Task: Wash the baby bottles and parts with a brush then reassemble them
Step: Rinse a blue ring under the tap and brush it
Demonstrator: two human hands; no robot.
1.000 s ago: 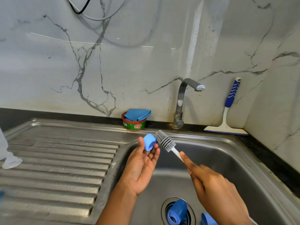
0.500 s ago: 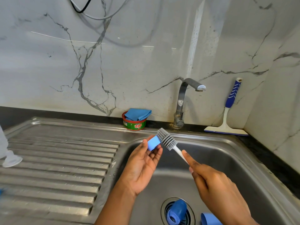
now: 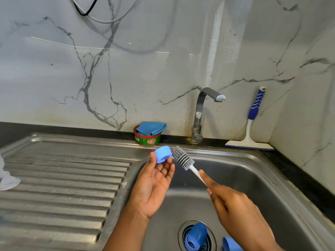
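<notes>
Over a steel sink [image 3: 257,171], the left hand [image 3: 154,183] pinches a small blue cap [image 3: 162,154] at its thumb and fingertips, while the right hand [image 3: 235,212] grips the white handle of a bottle brush [image 3: 182,158]. The brush's long axis slants up and away from the right hand toward the left hand's fingertips, its grey bristle head just beside the cap. Below both wrists, a blue bottle part [image 3: 196,234] lies on the drain with another blue piece [image 3: 230,244] under the right forearm; beyond the hands stand a tap [image 3: 199,113], a soap tub [image 3: 147,140] and a squeegee [image 3: 251,129].

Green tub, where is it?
In the head view, the green tub sits on the ledge behind the sink, left of the tap, under a blue cloth.
</notes>
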